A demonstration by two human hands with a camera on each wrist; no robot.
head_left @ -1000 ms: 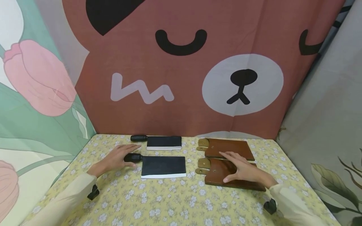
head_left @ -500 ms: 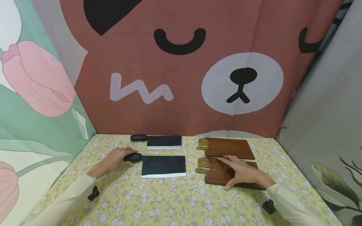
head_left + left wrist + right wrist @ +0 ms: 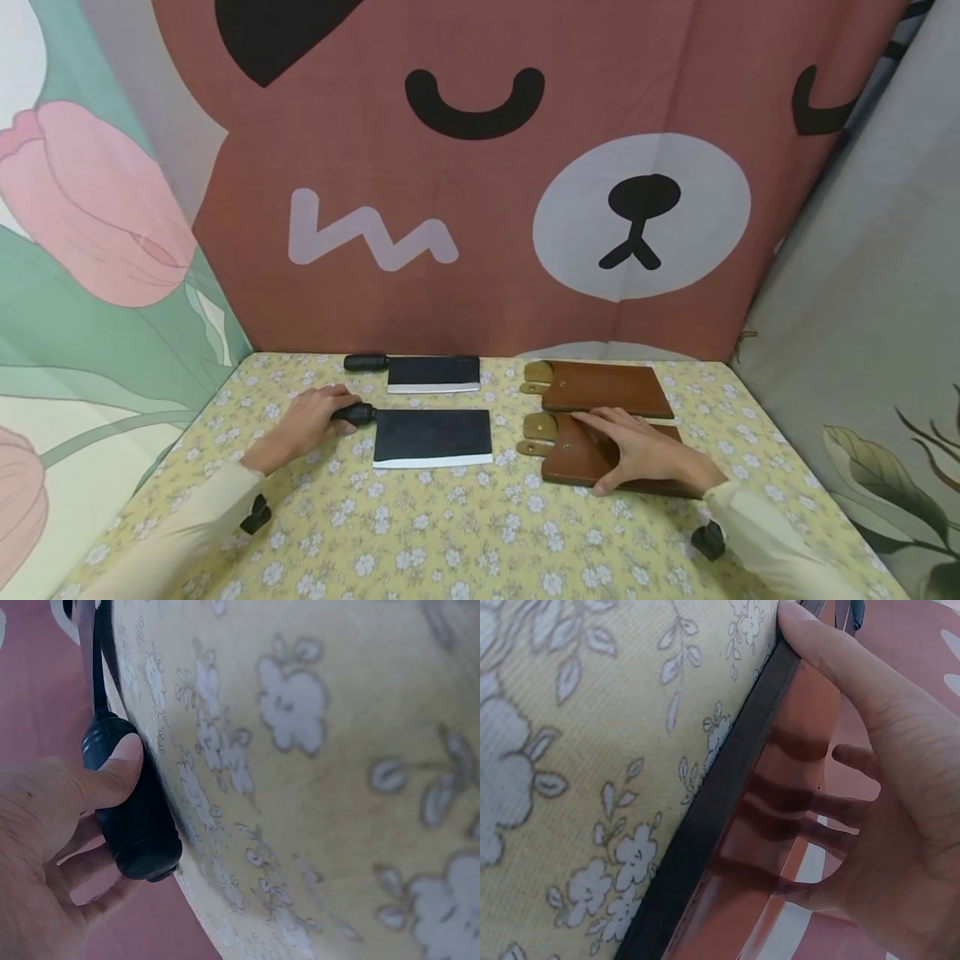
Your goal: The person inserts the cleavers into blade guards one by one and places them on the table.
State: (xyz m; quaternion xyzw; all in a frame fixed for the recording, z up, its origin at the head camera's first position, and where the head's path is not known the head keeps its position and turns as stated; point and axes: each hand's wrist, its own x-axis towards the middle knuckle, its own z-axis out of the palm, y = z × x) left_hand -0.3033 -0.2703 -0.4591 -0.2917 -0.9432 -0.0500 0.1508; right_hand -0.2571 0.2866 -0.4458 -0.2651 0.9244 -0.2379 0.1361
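My left hand [image 3: 300, 427] grips the black handle of the nearer cleaver [image 3: 432, 437], which lies flat with its blade toward the right. In the left wrist view the thumb presses on that handle [image 3: 144, 821], and the fingers reach round its far side. A second cleaver [image 3: 433, 372] lies behind it. My right hand [image 3: 637, 450] spans the nearer brown leather knife sheath [image 3: 572, 454], thumb at the front edge and fingers at the back one. From the right wrist, the sheath's dark edge [image 3: 705, 817] shows under the thumb tip. Behind it lies a matching sheath [image 3: 609, 387].
A yellow floral cloth [image 3: 450, 542] covers the table. Along its back edge hangs a brown bear-print curtain [image 3: 480, 308]. More printed curtains close off the left and right sides. Tan snap straps [image 3: 538, 427] stick out from the sheath's left end.
The left hand's fingers have closed round the cleaver handle. The right thumb has come down to the nearer sheath's front edge, and its fingers now sit at the back edge.
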